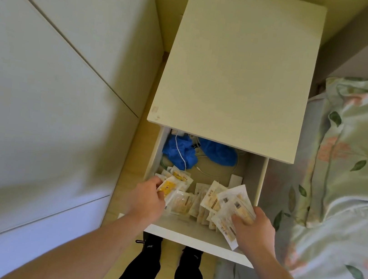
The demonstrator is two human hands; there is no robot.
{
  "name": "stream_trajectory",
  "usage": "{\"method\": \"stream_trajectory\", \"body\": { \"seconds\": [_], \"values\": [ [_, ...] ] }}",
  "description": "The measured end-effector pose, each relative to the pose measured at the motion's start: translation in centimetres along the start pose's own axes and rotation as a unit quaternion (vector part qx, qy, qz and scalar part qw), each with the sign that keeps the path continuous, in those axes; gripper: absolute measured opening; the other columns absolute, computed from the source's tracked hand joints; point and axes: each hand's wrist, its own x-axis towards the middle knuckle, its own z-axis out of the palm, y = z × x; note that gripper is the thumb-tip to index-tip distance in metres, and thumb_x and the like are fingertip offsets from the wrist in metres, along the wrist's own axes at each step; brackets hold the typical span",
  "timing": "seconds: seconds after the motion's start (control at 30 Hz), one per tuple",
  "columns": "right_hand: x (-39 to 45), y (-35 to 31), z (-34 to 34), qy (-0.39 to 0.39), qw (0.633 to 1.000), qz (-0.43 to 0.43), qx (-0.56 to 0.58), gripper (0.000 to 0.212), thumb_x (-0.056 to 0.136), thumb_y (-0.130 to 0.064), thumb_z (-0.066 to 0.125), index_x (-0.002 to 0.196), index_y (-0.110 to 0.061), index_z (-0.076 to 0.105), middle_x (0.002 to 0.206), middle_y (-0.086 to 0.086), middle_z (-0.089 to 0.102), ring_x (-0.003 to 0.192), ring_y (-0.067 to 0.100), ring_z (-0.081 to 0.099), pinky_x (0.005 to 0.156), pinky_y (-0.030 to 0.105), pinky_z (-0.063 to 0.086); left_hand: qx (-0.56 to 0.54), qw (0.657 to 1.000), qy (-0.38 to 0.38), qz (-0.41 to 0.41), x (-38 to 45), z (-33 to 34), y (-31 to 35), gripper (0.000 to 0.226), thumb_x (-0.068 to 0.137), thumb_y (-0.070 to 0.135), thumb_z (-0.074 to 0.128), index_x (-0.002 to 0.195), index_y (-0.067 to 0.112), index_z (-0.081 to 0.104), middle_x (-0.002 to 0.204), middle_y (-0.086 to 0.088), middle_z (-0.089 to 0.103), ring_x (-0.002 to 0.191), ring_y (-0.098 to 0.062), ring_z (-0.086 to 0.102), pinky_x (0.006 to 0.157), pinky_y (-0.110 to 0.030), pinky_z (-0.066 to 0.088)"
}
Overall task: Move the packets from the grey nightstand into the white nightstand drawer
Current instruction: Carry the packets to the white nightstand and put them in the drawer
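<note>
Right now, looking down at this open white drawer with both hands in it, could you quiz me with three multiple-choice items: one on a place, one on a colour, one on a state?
1. Where does the crumpled cloth lie?
A. at the back of the white nightstand drawer
B. on the floral bedding
C. on the nightstand's top

2. What colour is that cloth?
A. red
B. blue
C. black

3. What is the right hand doing?
A. hanging idle beside the drawer
B. pushing the drawer closed
C. gripping a fan of pale paper packets

Answers: 1 A, it sits deep in the drawer under the top's edge, with a thin white cable across it. 2 B, it is plainly bright blue. 3 C, the fingers curl over several packets above the drawer, while the left hand holds a yellow packet.
</note>
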Motion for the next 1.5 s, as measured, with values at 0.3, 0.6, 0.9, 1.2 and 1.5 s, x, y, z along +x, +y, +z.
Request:
{"method": "stream_trajectory", "body": {
  "seconds": [0.3,0.6,0.9,1.2,1.5],
  "values": [
    [2.4,-0.5,-0.1,-0.031,0.995,-0.045,-0.084,0.024,0.097,-0.027,0.062,0.121,-0.025,0.066,0.107,-0.001,0.07,0.089,0.019,0.069,0.059,0.026,0.057,0.185,0.978,-0.084,0.048,3.2,2.7,-0.2,0.021,0.095,0.023,0.066,0.115,0.02,0.068,0.109,0.0,0.066,0.093,-0.019,0.066,0.068,-0.029,0.056],
    [3.9,-0.4,-0.2,-0.097,0.968,-0.053,-0.224,0.024,0.102,-0.027,0.057,0.124,-0.022,0.065,0.097,-0.004,0.061,0.081,0.013,0.06,0.057,0.019,0.046,0.183,0.978,-0.098,0.007,4.1,2.8,-0.2,0.027,0.088,0.015,0.074,0.111,0.014,0.061,0.104,-0.002,0.067,0.097,-0.021,0.067,0.077,-0.032,0.057],
    [3.2,-0.5,0.8,-0.093,0.953,-0.032,-0.287,0.021,0.1,-0.01,0.058,0.12,-0.012,0.064,0.094,0.002,0.058,0.085,0.02,0.058,0.078,0.029,0.054,0.141,0.979,-0.119,0.09,3.3,2.6,-0.2,0.067,0.093,0.018,0.067,0.151,0.022,0.034,0.114,-0.005,0.066,0.102,-0.023,0.067,0.081,-0.035,0.059],
    [2.5,-0.4,1.2,-0.066,0.979,0.027,-0.192,0.021,0.1,-0.01,0.049,0.113,-0.009,0.065,0.092,0.004,0.058,0.088,0.026,0.061,0.076,0.036,0.057,0.033,0.989,-0.114,0.089,2.1,3.2,1.1,0.064,0.097,0.022,0.061,0.154,0.025,0.034,0.111,0.0,0.071,0.098,-0.019,0.07,0.08,-0.031,0.062],
    [1.9,-0.4,0.9,-0.052,0.985,0.055,-0.152,0.024,0.103,-0.014,0.046,0.114,-0.007,0.066,0.085,0.0,0.055,0.081,0.022,0.057,0.057,0.025,0.042,0.052,0.982,-0.144,0.111,2.1,2.3,-0.1,0.055,0.098,0.022,0.057,0.151,0.026,0.043,0.104,0.001,0.073,0.093,-0.016,0.07,0.083,-0.028,0.06]
  ]
}}
